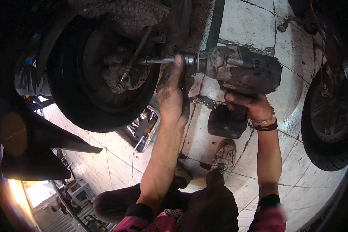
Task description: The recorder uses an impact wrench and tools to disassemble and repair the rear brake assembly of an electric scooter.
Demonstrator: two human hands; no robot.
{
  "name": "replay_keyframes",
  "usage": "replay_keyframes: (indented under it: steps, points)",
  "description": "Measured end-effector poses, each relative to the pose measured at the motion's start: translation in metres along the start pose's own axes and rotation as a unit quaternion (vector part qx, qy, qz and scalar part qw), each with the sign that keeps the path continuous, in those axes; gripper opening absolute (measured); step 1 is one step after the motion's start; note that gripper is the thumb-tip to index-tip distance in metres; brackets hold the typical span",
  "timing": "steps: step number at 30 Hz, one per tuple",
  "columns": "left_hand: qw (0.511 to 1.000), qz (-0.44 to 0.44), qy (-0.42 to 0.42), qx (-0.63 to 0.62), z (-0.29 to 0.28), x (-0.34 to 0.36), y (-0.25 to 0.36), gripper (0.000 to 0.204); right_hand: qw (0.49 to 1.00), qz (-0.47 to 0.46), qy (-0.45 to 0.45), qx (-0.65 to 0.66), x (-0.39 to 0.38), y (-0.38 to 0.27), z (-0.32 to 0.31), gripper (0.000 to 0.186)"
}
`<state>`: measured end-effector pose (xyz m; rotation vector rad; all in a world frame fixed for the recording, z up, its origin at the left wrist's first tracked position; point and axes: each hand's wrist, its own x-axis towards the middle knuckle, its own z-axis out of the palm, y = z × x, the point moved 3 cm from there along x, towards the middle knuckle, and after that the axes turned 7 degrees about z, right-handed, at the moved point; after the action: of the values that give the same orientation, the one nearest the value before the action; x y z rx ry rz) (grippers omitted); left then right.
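Observation:
My right hand (255,106) is closed round the handle of a worn, dirty cordless impact wrench (243,69), whose dark battery (228,121) hangs below. From its nose a silver extension bar (162,60) runs left toward the hub of a wheel (65,96) with a black tyre. A perforated brake disc (137,83) shows on that wheel. My grimy left hand (172,91) is closed at the bar, its thumb lying over the metal near the wrench nose; its other fingers are mostly hidden. Shadow hides how the bar's far end meets the hub.
A metal tray (154,135) of tools lies on the tiled floor beside the tyre. Another wheel (326,116) stands at the right. My shoe (224,154) is below the battery. A dark pointed panel (73,143) juts in at lower left.

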<state>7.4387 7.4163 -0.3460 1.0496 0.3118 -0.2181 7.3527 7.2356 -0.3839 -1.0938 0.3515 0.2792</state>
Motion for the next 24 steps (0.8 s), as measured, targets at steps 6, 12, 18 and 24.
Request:
replay_keyframes:
  steps: [6,12,18,24]
  points:
    - [1.000,0.019,-0.011,0.010,-0.005,0.003,0.002,0.037,0.999,-0.035,-0.020,-0.002,0.001,0.014,0.001,0.044]
    - [0.999,0.014,-0.033,-0.032,-0.006,-0.009,0.007,0.028,0.985,-0.108,-0.098,-0.090,0.004,0.026,-0.007,0.050]
    - [0.997,-0.004,-0.058,-0.050,0.010,-0.023,0.009,0.034,0.963,-0.124,-0.052,-0.233,0.005,0.020,-0.003,0.033]
    - [0.999,0.007,-0.048,-0.024,0.012,-0.025,0.008,0.037,0.927,-0.202,-0.003,-0.317,0.000,0.006,0.000,0.032]
